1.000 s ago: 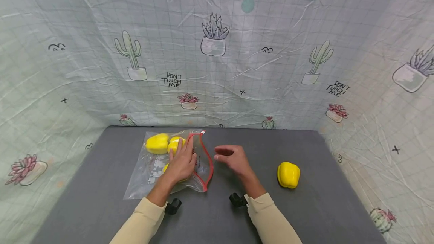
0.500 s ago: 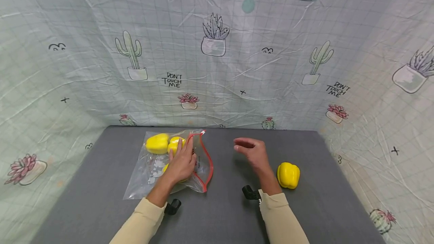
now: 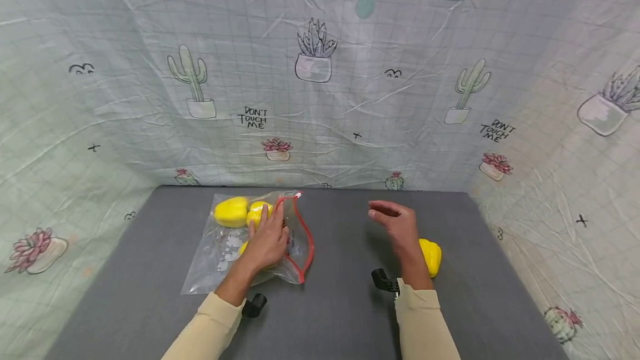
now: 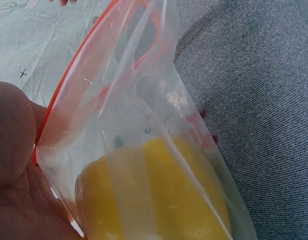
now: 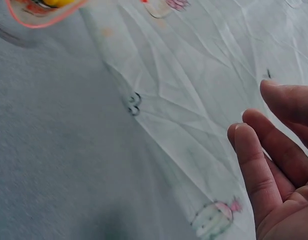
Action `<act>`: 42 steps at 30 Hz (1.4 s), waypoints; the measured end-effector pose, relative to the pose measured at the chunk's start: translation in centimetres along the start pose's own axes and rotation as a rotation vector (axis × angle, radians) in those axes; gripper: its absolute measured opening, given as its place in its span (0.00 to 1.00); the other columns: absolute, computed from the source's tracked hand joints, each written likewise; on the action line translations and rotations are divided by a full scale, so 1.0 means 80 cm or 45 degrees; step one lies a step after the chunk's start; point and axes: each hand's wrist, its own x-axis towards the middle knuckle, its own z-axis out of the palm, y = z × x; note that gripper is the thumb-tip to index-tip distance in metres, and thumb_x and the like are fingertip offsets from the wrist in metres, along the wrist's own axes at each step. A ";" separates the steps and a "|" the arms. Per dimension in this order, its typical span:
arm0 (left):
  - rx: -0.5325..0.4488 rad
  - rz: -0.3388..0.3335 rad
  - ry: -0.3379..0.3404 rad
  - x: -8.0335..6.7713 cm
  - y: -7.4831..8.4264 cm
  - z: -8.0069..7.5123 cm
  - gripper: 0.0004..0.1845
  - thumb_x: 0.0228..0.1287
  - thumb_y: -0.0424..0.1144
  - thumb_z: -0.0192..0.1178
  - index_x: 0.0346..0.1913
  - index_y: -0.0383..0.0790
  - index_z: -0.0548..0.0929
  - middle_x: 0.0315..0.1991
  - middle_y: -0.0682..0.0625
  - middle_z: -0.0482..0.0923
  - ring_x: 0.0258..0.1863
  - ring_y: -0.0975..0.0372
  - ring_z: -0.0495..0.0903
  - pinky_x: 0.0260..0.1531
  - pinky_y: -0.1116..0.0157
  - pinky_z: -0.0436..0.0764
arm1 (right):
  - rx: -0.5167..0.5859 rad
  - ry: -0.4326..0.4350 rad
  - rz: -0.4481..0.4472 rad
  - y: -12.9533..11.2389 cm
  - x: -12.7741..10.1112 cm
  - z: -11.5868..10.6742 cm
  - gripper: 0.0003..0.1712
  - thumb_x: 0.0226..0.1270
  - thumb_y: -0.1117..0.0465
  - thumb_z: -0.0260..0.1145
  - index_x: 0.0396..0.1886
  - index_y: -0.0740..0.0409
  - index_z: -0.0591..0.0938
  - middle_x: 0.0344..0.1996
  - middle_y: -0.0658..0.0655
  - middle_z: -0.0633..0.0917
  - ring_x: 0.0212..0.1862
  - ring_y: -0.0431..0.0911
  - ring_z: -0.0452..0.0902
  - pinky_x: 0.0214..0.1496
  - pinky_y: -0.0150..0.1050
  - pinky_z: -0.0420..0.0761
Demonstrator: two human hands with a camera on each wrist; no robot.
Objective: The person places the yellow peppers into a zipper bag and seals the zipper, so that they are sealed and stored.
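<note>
A clear plastic zip bag (image 3: pixel 300 240) with a red-edged mouth lies on the table's left half, its mouth facing right. Yellow bell peppers (image 3: pixel 231 212) show inside it. Over the bag's upper side rests my left hand (image 3: pixel 269 240), fingers extended across the film and partly covering the peppers. In the left wrist view, a bell pepper (image 4: pixel 154 195) sits behind the film beside the palm. My right hand (image 3: pixel 400 229) is raised over the table, thumb and fingers loosely curved with nothing between them. Another yellow bell pepper (image 3: pixel 431 257) lies outside the bag, partly hidden by the right wrist.
The dark grey table (image 3: pixel 330 315) ends at a patterned cloth (image 3: pixel 350 99) that hangs behind and on both sides. A small black wrist camera (image 3: pixel 385 280) juts from the right wrist, another black camera (image 3: pixel 255 305) from the left.
My right hand has moved right, away from the bag's mouth toward the loose bell pepper, and its wrist now overlaps that pepper. The left hand and bag stay put.
</note>
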 end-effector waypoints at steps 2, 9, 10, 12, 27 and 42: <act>0.004 -0.003 0.001 0.000 -0.001 0.000 0.38 0.80 0.41 0.45 0.86 0.41 0.44 0.86 0.43 0.48 0.86 0.43 0.34 0.76 0.27 0.36 | -0.005 0.023 0.031 0.000 -0.001 -0.008 0.21 0.69 0.62 0.73 0.59 0.66 0.86 0.48 0.47 0.92 0.45 0.32 0.85 0.53 0.25 0.83; 0.017 0.004 -0.003 0.001 -0.002 0.001 0.38 0.81 0.41 0.45 0.86 0.41 0.43 0.87 0.45 0.44 0.87 0.43 0.34 0.76 0.27 0.37 | -0.106 0.152 0.148 -0.003 -0.007 -0.039 0.23 0.69 0.61 0.74 0.61 0.64 0.85 0.50 0.47 0.91 0.45 0.29 0.82 0.51 0.23 0.79; 0.018 0.004 -0.005 0.002 -0.002 0.001 0.38 0.81 0.42 0.44 0.86 0.41 0.42 0.87 0.45 0.44 0.87 0.43 0.34 0.76 0.27 0.37 | -0.129 0.164 0.163 -0.003 -0.008 -0.043 0.23 0.69 0.60 0.73 0.61 0.64 0.85 0.51 0.48 0.91 0.45 0.28 0.81 0.51 0.23 0.78; 0.016 0.005 -0.004 0.002 -0.002 0.001 0.38 0.81 0.41 0.45 0.86 0.42 0.42 0.87 0.45 0.44 0.87 0.43 0.34 0.76 0.27 0.37 | -0.170 0.190 0.190 -0.003 -0.010 -0.051 0.24 0.69 0.60 0.73 0.62 0.64 0.85 0.53 0.51 0.91 0.47 0.31 0.81 0.54 0.26 0.78; 0.009 0.017 -0.003 0.002 -0.003 -0.002 0.38 0.80 0.41 0.45 0.85 0.40 0.44 0.86 0.43 0.46 0.86 0.42 0.35 0.76 0.27 0.38 | -0.485 0.302 0.455 -0.013 -0.029 -0.091 0.33 0.70 0.59 0.70 0.72 0.66 0.75 0.74 0.71 0.73 0.74 0.67 0.66 0.76 0.63 0.69; 0.007 0.018 -0.010 0.002 -0.004 -0.002 0.38 0.81 0.41 0.45 0.86 0.41 0.43 0.87 0.44 0.45 0.87 0.43 0.35 0.76 0.27 0.38 | -0.807 -0.060 0.661 0.003 -0.035 -0.115 0.57 0.65 0.47 0.71 0.77 0.78 0.53 0.69 0.83 0.64 0.63 0.73 0.68 0.68 0.64 0.75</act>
